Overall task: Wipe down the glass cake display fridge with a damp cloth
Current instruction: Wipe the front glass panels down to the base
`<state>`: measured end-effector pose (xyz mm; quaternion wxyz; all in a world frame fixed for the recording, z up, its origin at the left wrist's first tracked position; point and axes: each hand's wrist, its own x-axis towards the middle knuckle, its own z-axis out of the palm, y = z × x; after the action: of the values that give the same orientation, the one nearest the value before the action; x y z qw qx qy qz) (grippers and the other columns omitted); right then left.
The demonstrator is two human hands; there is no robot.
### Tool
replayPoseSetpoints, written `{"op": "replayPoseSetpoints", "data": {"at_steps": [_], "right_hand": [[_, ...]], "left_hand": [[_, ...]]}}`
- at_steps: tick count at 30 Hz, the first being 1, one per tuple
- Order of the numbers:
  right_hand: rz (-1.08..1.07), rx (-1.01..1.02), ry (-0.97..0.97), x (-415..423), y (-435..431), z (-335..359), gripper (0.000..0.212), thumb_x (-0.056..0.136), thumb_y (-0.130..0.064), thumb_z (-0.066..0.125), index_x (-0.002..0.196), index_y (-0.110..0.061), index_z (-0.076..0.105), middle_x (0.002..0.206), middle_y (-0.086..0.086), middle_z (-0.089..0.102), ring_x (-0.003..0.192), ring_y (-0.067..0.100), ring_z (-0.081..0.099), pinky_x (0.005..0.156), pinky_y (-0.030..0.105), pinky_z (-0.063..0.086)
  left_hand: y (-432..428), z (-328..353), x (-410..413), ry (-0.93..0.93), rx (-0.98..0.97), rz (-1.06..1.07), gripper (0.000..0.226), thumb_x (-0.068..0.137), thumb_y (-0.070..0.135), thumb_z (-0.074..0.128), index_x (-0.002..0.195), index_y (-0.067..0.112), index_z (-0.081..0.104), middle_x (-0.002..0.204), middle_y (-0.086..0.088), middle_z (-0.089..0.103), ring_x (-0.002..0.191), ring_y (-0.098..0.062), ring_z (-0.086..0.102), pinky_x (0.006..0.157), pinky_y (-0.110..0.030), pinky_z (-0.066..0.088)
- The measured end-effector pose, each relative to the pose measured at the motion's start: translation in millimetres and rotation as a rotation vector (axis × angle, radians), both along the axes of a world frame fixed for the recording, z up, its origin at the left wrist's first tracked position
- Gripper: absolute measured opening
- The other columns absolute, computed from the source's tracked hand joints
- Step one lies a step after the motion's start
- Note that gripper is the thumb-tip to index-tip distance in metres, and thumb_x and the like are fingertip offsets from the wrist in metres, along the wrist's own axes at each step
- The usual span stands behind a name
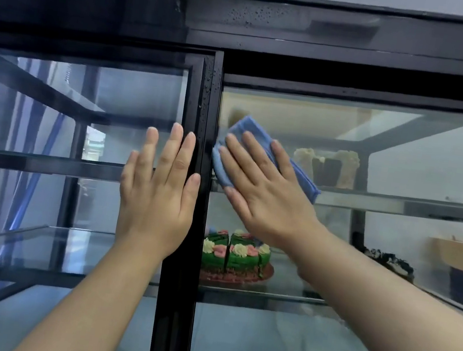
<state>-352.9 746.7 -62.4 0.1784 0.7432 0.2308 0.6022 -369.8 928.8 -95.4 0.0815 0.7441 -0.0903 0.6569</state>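
Glass fills nearly all I see: the cake display fridge (100, 2) stands close in front of me, its black frame running across the top. On the left, the left pane (52, 126) shows glass shelves behind it. My left hand (156, 194) lies flat on that pane, holding nothing, the fingers straight and close together, with the thumb resting on the black centre post (177, 301). Water droplets (210, 83) cling to the upper part of that post. Just right of the post, my right hand (263, 191) presses the blue cloth (244, 126) flat against the right pane (405, 158), fingers straight and a little spread, none curled round the cloth. The cloth is folded and shows above my fingertips and along the far side of my hand. Behind the glass, below my right wrist, sits 1 green cake (237, 253), cut into slices and topped with pink and cream flowers, on a lower shelf. On the shelf above it, right of the cloth, stand pale and dark cake pieces (327, 165). Farther right, on the lower shelf, is a dark cake (391, 260), blurred through the glass.
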Motion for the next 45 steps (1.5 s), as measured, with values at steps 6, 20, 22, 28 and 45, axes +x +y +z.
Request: {"op": "replayPoseSetpoints", "data": {"at_steps": [6,20,22,28,45], "right_hand": [[-0.056,0.378,-0.008,-1,-39,56,0.056,0.099,-0.044,0.008,0.151,-0.025,0.007,0.160,-0.003,0.004,0.147,0.016,-0.001,0.116,0.044,-0.006],[-0.010,0.322,-0.109,5,-11,2,0.057,0.099,-0.043,0.013,0.151,-0.019,0.014,0.159,0.002,0.013,0.146,0.021,0.009,0.115,0.045,0.000],[0.011,0.177,-0.075,6,6,-52,0.056,0.100,-0.042,0.016,0.150,-0.017,0.019,0.158,0.004,0.017,0.146,0.024,0.013,0.114,0.052,0.008],[-0.023,-0.308,-0.030,1,-65,-54,0.053,0.100,-0.042,0.022,0.149,-0.022,0.024,0.156,0.002,0.024,0.144,0.022,0.020,0.113,0.047,0.011],[0.017,0.235,-0.078,3,-19,-103,0.052,0.102,-0.039,0.024,0.150,-0.018,0.025,0.156,0.003,0.024,0.144,0.024,0.020,0.114,0.052,0.011]], "left_hand": [[0,-37,-13,-0.061,0.027,-0.096,0.052,0.095,0.036,0.029,0.145,0.022,0.028,0.153,0.002,0.025,0.142,-0.023,0.015,0.115,-0.039,0.001],[-3,-87,-3,0.078,-0.008,-0.001,0.056,0.097,0.039,0.022,0.149,0.019,0.015,0.157,0.001,0.011,0.145,-0.027,0.003,0.116,-0.046,-0.002],[-3,-88,-2,0.069,-0.006,0.006,0.056,0.097,0.039,0.022,0.149,0.020,0.014,0.157,0.001,0.012,0.145,-0.027,0.004,0.116,-0.047,-0.001],[-4,-90,-6,0.060,-0.008,-0.003,0.056,0.097,0.037,0.023,0.149,0.020,0.013,0.157,-0.001,0.010,0.145,-0.026,0.002,0.115,-0.045,-0.004],[-15,-162,-7,0.122,-0.039,-0.011,0.052,0.099,0.033,0.022,0.148,0.016,0.016,0.155,-0.003,0.012,0.144,-0.029,0.006,0.116,-0.049,0.003]]}}
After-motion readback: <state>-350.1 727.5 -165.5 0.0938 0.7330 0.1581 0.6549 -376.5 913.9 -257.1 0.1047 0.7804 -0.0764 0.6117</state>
